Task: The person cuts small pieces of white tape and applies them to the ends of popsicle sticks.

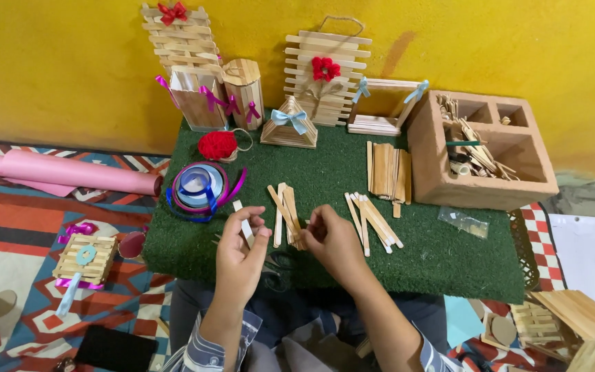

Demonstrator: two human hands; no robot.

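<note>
The box [480,148] at the mat's [408,262] right edge holds a jumble of sticks. The left hand [239,258] pinches a white stick [245,224] near the front edge; it points up and away. The right hand [332,241] curls over more sticks [286,212], hiding their near ends; its grip is hard to see.

A mustard-yellow painted wall [70,69] fills the top of the frame above a dark green turf-covered board [414,255] at centre. At left lie a pale pink paper roll [70,171] and a red, blue and cream geometric-patterned woven rug [8,234], while a bright red round yarn pompom [217,145] sits beside purple and blue coiled ribbon spools [201,186]
</note>
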